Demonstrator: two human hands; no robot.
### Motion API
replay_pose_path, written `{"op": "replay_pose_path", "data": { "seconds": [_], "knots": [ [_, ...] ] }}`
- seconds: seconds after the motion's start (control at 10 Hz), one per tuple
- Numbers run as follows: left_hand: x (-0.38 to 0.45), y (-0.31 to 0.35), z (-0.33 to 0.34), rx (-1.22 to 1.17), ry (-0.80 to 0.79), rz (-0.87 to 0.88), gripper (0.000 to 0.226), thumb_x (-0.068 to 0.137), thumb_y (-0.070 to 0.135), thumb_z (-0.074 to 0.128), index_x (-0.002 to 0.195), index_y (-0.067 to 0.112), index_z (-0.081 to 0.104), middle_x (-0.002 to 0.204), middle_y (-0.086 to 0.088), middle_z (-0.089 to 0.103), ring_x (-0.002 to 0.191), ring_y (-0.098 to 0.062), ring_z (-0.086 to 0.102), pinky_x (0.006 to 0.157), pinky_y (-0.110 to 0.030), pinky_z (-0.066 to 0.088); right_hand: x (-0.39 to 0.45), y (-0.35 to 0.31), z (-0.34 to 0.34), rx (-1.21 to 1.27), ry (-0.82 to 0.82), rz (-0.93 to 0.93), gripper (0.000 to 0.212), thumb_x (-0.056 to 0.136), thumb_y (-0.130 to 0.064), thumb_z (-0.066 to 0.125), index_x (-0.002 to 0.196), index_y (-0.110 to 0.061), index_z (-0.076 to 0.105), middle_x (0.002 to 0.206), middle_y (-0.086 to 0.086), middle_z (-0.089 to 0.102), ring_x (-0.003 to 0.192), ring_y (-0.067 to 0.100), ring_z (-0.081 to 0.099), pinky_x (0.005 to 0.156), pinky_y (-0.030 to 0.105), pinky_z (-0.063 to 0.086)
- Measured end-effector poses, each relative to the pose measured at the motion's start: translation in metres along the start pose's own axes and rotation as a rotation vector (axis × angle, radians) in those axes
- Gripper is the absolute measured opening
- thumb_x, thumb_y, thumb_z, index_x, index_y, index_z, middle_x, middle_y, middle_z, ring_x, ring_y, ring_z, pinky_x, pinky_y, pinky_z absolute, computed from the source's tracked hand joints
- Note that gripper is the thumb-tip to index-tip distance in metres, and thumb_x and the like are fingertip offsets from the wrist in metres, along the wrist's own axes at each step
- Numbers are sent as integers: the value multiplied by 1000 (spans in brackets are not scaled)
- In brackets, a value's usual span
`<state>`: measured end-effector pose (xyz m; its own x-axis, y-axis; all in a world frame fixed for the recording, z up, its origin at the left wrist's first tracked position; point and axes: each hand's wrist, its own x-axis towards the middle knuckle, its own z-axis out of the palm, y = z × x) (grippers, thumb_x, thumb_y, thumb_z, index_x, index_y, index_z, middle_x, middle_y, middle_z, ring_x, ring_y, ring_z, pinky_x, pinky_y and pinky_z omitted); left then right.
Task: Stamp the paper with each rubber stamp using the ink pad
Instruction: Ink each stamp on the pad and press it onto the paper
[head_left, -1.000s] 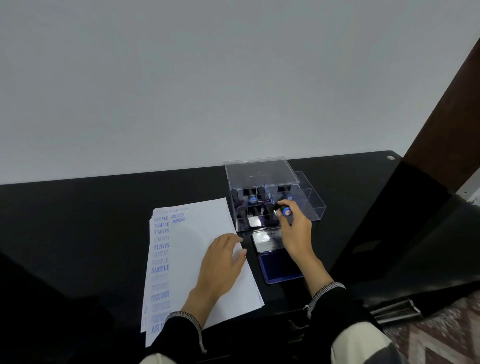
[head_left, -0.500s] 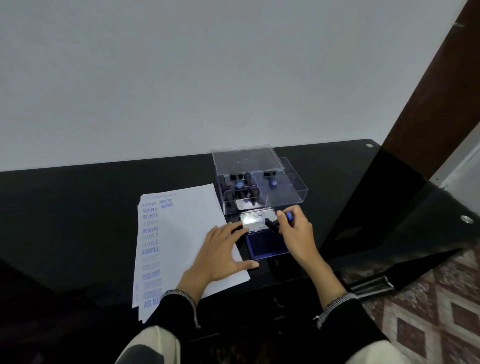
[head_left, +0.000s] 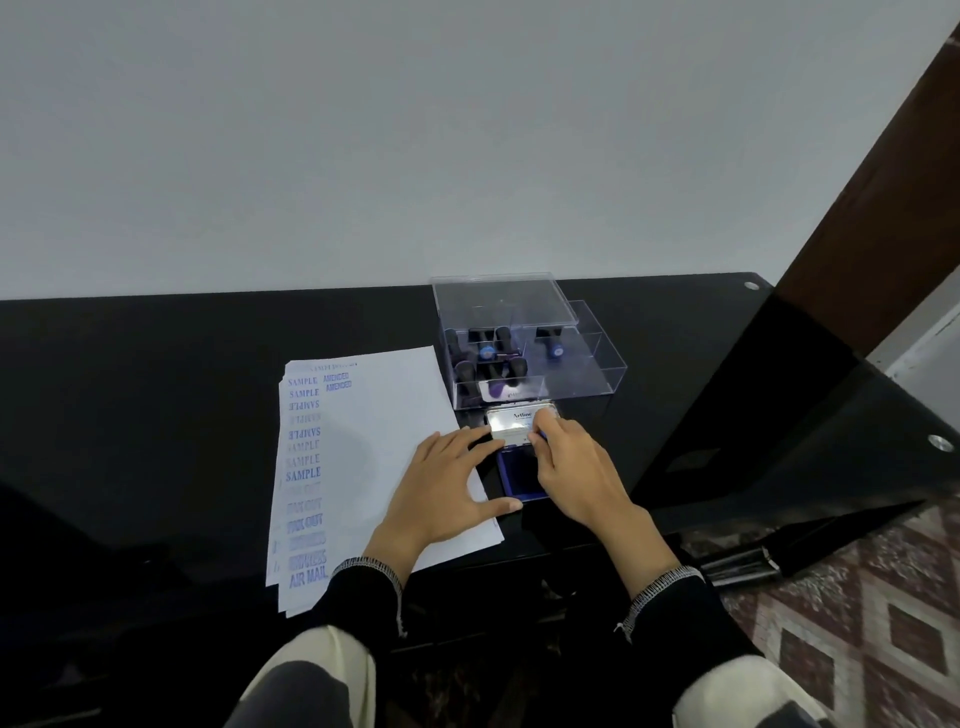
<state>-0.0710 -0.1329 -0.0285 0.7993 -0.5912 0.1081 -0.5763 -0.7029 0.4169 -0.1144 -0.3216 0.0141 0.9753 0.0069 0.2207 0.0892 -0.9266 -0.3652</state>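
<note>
Right hand (head_left: 576, 467) fingers pinch a stamp (head_left: 537, 438) (mostly hidden) over the ink pad (head_left: 514, 480).

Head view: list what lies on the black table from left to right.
Stack of white stamped paper sheets → left hand → blue ink pad with open silver lid → right hand. The clear plastic stamp box sits behind, overlapping these.

A glossy black worktop (head_left: 156, 395) stands against a plain pale wall (head_left: 415, 130), which fills the upper part of the view. At the right end of the worktop a dark brown wooden post (head_left: 878, 208) rises slanted along the wall, and two small round metal fittings (head_left: 751, 285) sit near the worktop's right edge. Below the worktop's right corner there is a floor (head_left: 857, 623) with a red and pale diamond pattern.
</note>
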Motion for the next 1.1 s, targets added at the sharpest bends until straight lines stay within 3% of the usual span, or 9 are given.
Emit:
{"op": "replay_pose_path", "data": {
  "seconds": [0.2, 0.4, 0.7, 0.9, 1.1],
  "knots": [
    [0, -1, 1, -1, 2, 0, 89, 72, 88, 34, 148, 40, 30, 157, 16, 23, 144, -6, 17, 118, -32, 1, -1, 0, 7, 0, 26, -11, 11, 101, -23, 37, 91, -21, 37, 82, -2, 49, 74, 16, 43, 58, 28, 35],
    [-1, -3, 3, 13, -1, 3, 91, 72, 88, 29, 149, 40, 28, 157, 16, 22, 145, -7, 16, 119, -32, 0, -6, -3, 14, 15, 59, 10, 7, 100, -20, 37, 93, -18, 38, 83, -1, 49, 73, 16, 42, 57, 28, 37],
    [0, -3, 4, -8, 12, 4, 89, 73, 86, 31, 148, 40, 28, 157, 16, 23, 145, -8, 17, 119, -32, 1, 9, 0, 12, 48, 4, 21, 10, 99, -16, 38, 90, -17, 36, 74, 1, 47, 66, 19, 43, 50, 27, 26],
    [0, -3, 5, -12, 29, -2, 89, 72, 86, 31, 148, 39, 30, 156, 17, 25, 145, -7, 17, 119, -32, 2, -13, -3, 23, 77, 123, 37, 10, 99, -10, 41, 90, -15, 39, 83, -2, 45, 73, 16, 40, 61, 24, 30],
    [0, -3, 5, -8, 29, -2, 89, 72, 87, 30, 148, 40, 30, 156, 17, 24, 145, -6, 16, 119, -31, 1, -13, -4, 22, 72, 127, 36, 6, 99, -11, 41, 93, -12, 42, 81, -2, 45, 72, 16, 40, 60, 24, 30]
  ]
}}
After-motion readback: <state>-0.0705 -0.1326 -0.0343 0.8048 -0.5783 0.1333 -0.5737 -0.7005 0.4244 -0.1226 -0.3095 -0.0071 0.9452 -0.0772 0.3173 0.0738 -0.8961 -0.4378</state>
